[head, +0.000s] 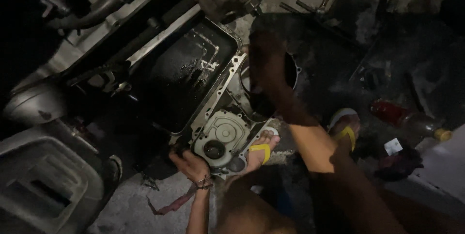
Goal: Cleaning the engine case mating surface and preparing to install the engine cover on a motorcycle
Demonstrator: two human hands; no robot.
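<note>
The pale engine cover (220,139), lying on the floor (131,205) with its long axis running up and right, sits just right of the left hand (191,165), whose grip rests unclenched at its lower-left edge; the right hand (264,57), in shadow above it, cannot be judged.

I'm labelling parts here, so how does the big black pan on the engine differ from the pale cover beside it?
The black pan is large, rectangular and glossy dark; the pale cover is smaller, light grey, with a dark round hole. The left hand rests by the cover's lower edge, away from the pan. Both sit side by side on one engine.
</note>
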